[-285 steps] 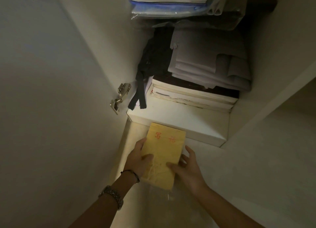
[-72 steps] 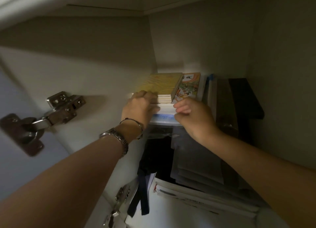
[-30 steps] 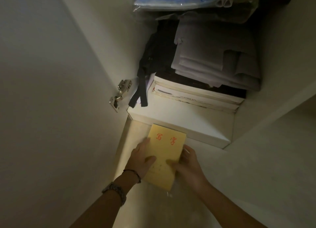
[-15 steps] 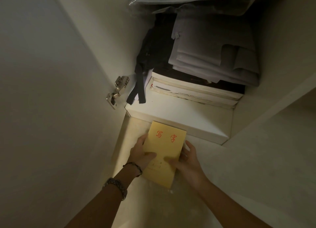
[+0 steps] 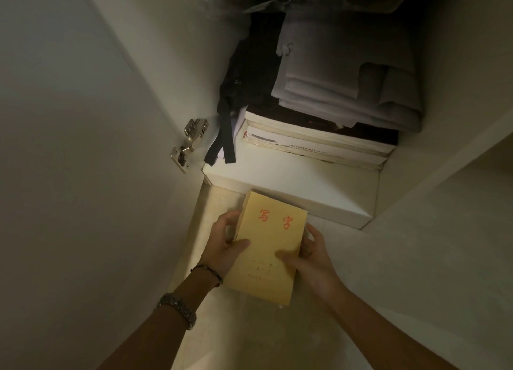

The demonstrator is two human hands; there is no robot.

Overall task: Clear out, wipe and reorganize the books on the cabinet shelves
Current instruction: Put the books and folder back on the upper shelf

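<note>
Both hands — left hand, right hand — grip yellow book.

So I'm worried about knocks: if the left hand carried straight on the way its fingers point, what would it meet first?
Probably the front edge of the white shelf, just beyond the left hand gripping the yellow book; depth is unclear.

The shelf front is left bare as a passable strip, while the space behind is blocked by stacked books, folded grey cloth and a hanging black strap.
</note>
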